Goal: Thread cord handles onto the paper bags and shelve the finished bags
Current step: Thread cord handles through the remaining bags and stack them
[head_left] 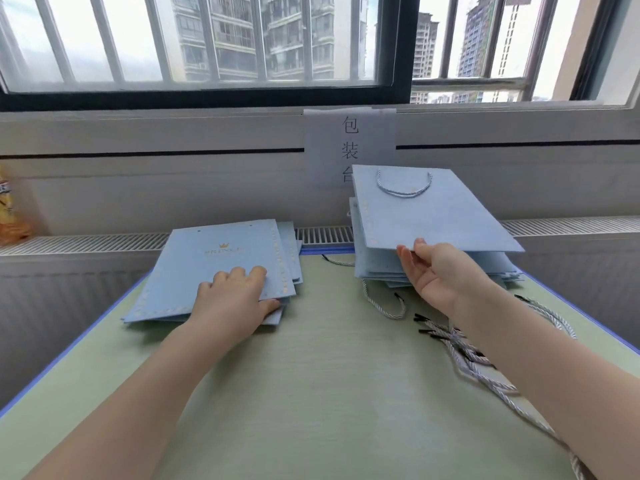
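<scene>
Looking down at the desk [311,375], I see my left hand [232,299] lying flat, palm down, on the near edge of the left stack [221,265] of pale blue bags at about 10 o'clock from the desk's middle. Its fingers are spread over the top bag, pressing rather than clasping; the thumb sits at the stack's near right corner. That top bag shows two punched holes along its far edge and a gold crown mark, with no cord through it.

My right hand [436,271] is at about 1 o'clock, its grip closed on the near edge of a bag [429,216], thumb on top and fingers underneath. This bag is tilted, its near edge lifted clear of the right stack [381,268] below it, and a twisted handle [404,185] loops from its far edge. Another cord loop hangs out of the right stack's near side onto the desk.

Loose cords [464,355] with black tips lie in a tangle at 3 o'clock, partly hidden under my right forearm. A paper sign [349,147] hangs on the wall at 12 o'clock, behind the lifted bag.
</scene>
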The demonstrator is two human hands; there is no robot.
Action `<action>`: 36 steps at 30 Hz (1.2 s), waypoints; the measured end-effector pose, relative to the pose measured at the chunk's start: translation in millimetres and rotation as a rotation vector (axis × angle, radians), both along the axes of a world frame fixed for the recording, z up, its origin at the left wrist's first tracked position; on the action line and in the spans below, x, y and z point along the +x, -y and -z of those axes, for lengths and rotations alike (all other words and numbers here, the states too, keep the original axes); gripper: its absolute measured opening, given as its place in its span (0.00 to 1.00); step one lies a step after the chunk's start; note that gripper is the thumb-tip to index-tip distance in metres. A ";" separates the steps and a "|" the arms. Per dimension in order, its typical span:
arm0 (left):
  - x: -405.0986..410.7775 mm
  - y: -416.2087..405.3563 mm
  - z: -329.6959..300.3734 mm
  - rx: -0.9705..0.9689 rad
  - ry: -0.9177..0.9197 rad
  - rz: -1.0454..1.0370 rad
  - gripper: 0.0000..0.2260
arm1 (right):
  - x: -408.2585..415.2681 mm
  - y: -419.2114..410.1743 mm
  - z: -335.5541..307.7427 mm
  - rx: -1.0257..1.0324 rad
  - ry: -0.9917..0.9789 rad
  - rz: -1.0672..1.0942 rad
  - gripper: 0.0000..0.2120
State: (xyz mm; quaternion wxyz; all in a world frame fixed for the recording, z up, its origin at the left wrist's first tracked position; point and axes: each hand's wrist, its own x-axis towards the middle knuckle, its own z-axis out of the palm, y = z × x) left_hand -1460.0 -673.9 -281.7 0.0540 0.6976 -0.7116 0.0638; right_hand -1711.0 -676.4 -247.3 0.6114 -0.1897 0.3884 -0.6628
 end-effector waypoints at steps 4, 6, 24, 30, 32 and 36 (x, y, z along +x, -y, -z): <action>1.5 1.6 1.5 -0.054 0.026 0.016 0.20 | -5.8 0.0 6.7 0.050 -0.139 -0.023 0.11; 2.2 2.6 3.1 -0.078 0.057 0.002 0.20 | -8.2 -0.6 7.7 0.111 -0.155 -0.044 0.14; -25.5 -22.5 -17.1 -0.743 0.013 0.323 0.20 | 13.7 -14.0 23.8 -0.235 -2.145 -0.398 0.14; -49.7 -34.3 -7.4 -0.578 0.099 0.604 0.19 | 19.6 -15.8 23.3 -0.274 -1.926 -0.391 0.11; -52.2 -37.2 -6.4 -0.561 0.038 0.740 0.17 | 17.3 -13.1 21.6 -0.320 -1.756 -0.283 0.06; -52.7 -41.1 -12.8 -0.572 -0.079 0.719 0.17 | 16.9 -10.3 20.9 -0.359 -1.458 -0.219 0.12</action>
